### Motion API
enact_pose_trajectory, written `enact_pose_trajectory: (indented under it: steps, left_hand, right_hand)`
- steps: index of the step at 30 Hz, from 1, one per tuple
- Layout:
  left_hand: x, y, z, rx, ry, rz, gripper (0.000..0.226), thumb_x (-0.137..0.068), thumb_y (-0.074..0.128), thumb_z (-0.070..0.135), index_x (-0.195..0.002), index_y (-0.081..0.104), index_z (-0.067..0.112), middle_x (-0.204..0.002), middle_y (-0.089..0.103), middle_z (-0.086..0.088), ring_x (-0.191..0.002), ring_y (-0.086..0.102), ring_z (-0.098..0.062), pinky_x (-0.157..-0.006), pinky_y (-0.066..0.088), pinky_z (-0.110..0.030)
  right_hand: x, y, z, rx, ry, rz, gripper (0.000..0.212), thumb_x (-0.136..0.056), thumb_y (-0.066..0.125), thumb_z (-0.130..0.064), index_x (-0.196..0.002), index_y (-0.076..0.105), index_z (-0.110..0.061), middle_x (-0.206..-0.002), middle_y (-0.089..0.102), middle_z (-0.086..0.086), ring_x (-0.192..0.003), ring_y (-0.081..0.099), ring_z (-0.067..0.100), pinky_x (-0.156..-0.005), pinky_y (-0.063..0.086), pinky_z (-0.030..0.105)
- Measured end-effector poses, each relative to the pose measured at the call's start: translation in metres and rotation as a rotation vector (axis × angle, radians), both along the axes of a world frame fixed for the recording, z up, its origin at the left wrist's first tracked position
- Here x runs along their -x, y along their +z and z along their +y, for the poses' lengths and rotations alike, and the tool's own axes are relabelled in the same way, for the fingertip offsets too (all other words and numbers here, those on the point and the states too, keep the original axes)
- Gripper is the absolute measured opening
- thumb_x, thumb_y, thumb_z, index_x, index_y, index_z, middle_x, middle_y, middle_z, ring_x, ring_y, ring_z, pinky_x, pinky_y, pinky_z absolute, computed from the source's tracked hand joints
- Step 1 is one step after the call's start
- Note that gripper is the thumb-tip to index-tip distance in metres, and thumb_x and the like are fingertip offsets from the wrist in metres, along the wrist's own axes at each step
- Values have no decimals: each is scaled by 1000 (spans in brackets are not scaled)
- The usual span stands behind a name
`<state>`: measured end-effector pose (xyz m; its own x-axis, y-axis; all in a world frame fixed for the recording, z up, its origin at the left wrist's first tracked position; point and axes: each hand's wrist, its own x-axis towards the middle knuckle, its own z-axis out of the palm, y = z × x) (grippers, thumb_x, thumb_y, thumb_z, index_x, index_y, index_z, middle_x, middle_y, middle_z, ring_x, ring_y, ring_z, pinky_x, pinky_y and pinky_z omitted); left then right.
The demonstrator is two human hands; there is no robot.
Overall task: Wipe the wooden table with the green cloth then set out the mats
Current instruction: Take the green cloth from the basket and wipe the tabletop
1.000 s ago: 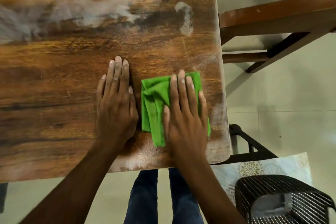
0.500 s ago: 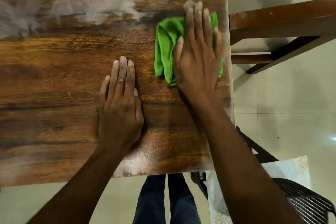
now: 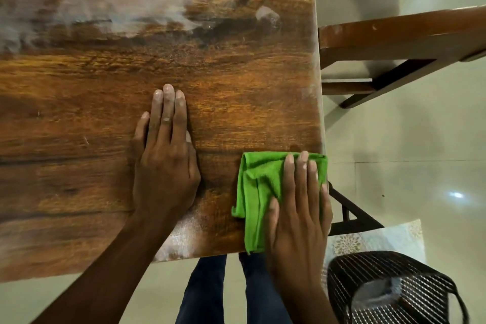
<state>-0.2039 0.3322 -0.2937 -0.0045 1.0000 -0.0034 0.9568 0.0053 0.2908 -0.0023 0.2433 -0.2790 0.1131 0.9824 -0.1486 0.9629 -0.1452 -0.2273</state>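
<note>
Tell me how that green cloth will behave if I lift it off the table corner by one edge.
The green cloth is folded with soft creases, so it would likely go floppy and unfold. It looks thin, so probably light. Flat under the right hand, its near edge hangs past the wooden table rim, so it should slide easily.

table (image 3: 236,73): left and far parts cut off | cloth (image 3: 259,187): right half under right hand (image 3: 297,208) | basket (image 3: 389,287): cut off at bottom edge

I can read no text, label, brand or number anywhere in my view, neither on the table (image 3: 236,87) nor elsewhere.
</note>
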Motion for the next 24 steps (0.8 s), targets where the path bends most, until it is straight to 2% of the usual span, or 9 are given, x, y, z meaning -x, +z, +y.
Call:
enact_pose_trajectory:
  steps: [5,10,15,18,21,24]
  left_hand:
    - [-3,0,-1,-2,9,-9,59,-111,27,17,-168,15,7,-177,11,-9,-165,7,-22,-131,18,-50]
    - [-4,-1,2,-12,13,-10,59,-111,25,18,-168,14,7,-177,11,-9,-165,5,-20,-132,16,-50]
    - [-7,-1,0,-32,19,-8,58,-111,29,15,-168,17,7,-177,13,-9,-165,7,-21,-131,17,-49]
    - [-8,-1,-1,-37,21,5,58,-111,30,14,-168,17,8,-177,14,-9,-165,7,-20,-132,16,-48]
    - [-8,0,-3,-39,14,9,58,-112,33,12,-168,17,7,-177,14,-9,-165,7,-21,-132,16,-48]
    - [-9,-1,-3,-46,10,10,59,-112,33,13,-168,17,7,-177,14,-9,-165,8,-21,-131,16,-48]
  right_hand:
    - [2,-2,7,-21,-17,-14,67,-107,38,-29,-169,14,-20,-178,6,-1,-164,7,17,-128,23,51]
    - [-6,-9,102,-137,57,39,64,-111,32,-30,-169,9,-18,-178,3,2,-164,0,14,-131,15,46]
    - [-18,-22,199,-234,139,-20,62,-111,22,-37,-169,17,-16,-177,13,6,-164,11,18,-130,17,43]
    - [-29,-22,183,-236,175,35,61,-112,24,-36,-168,19,-13,-176,16,6,-163,13,17,-129,19,44]
    - [-40,-13,122,-188,135,151,59,-114,31,-31,-168,17,-13,-177,11,5,-164,8,16,-129,21,45]
    - [-48,-4,50,-100,115,155,61,-113,35,-26,-169,12,-16,-178,5,2,-164,2,15,-129,21,50]
